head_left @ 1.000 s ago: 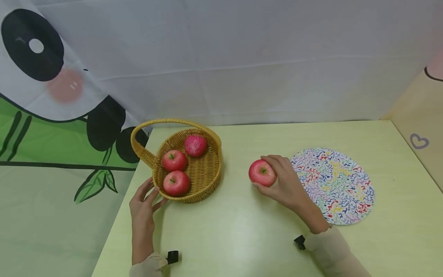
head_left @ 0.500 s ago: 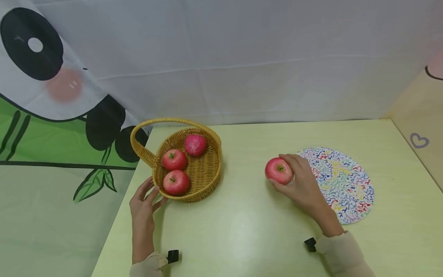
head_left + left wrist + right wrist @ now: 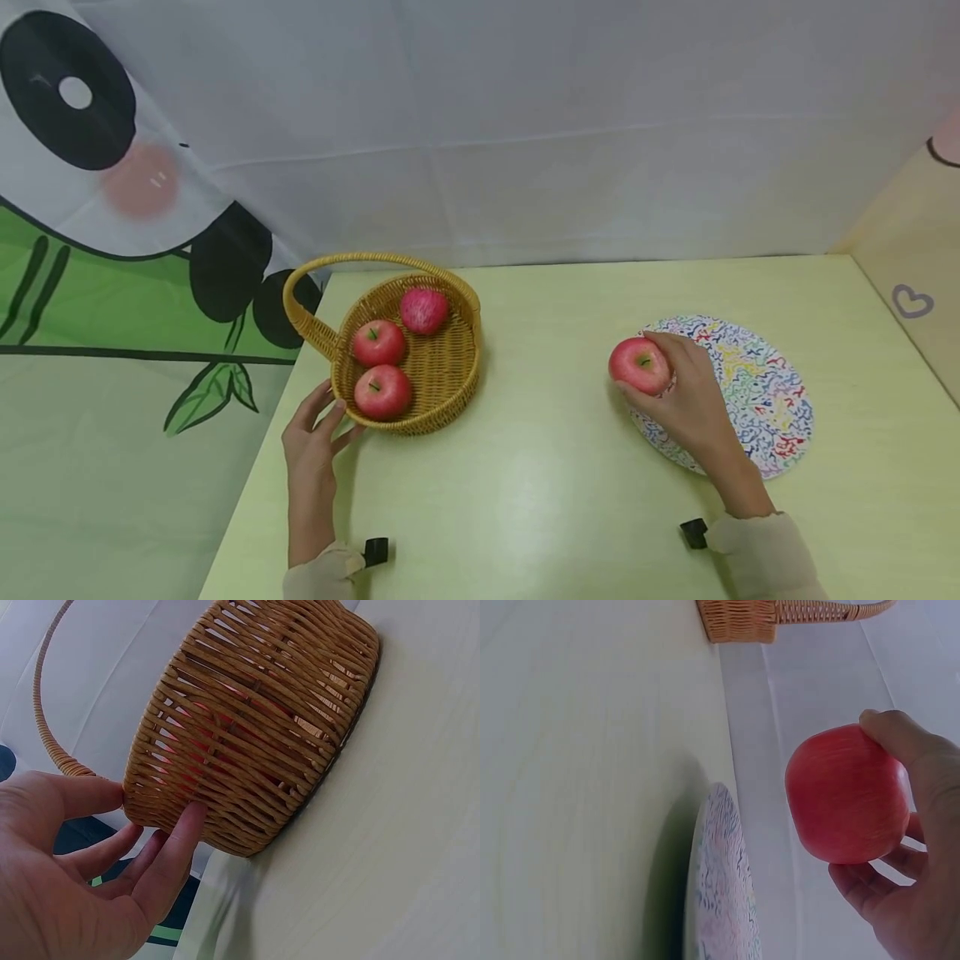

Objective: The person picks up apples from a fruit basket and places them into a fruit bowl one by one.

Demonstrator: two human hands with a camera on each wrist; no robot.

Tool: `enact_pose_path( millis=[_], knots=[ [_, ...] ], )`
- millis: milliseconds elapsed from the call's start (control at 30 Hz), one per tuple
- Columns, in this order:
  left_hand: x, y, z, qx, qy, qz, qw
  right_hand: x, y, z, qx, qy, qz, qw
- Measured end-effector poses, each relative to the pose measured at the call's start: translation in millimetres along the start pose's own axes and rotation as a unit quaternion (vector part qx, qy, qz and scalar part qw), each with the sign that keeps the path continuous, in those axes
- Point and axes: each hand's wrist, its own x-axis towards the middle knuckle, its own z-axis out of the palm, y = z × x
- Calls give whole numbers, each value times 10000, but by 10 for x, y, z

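We recorded one red apple (image 3: 640,366), stem upward, grasped between the thumb and fingers of the right hand (image 3: 690,404) and raised clear of the table (image 3: 510,475), at the left edge of a round plate (image 3: 761,400) with multicoloured squiggles, on the right side. One wicker basket (image 3: 446,367), yellow-brown, stood at the far left of the table, its arched handle (image 3: 313,329) leaning out to the left. In its left half we counted two red apples with stems, the near apple (image 3: 382,392) and the middle apple (image 3: 378,343) just beyond it; at the far side lay a darker, streaked pinkish fruit (image 3: 424,311). We listed the left hand (image 3: 309,458) at the basket's near left side, fingers extended and spread, tips touching the rim and outer wall without clenching. Each pale sleeve (image 3: 768,554) had a small black block (image 3: 693,533) beside it. Behind the table we noted a white cloth (image 3: 525,158), with a printed cartoon figure (image 3: 67,92) at left; at right, a purple heart (image 3: 912,302) on a beige panel (image 3: 911,225).
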Motion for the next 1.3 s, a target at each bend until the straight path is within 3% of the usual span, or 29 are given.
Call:
enact_pose_path(
  millis=[200, 767, 1300],
  knots=[
    [-7, -9, -5, -11, -25, 30, 10000, -3, 75, -56, -78, 84, 176, 9998],
    [-21, 1, -2, 119, 42, 13, 9999, 24, 326, -142, -288, -371, 1102, 9928],
    [-37, 17, 19, 190, 80, 34, 9998, 19, 384, -176, -212, -583, 1247, 9902]
  ],
)
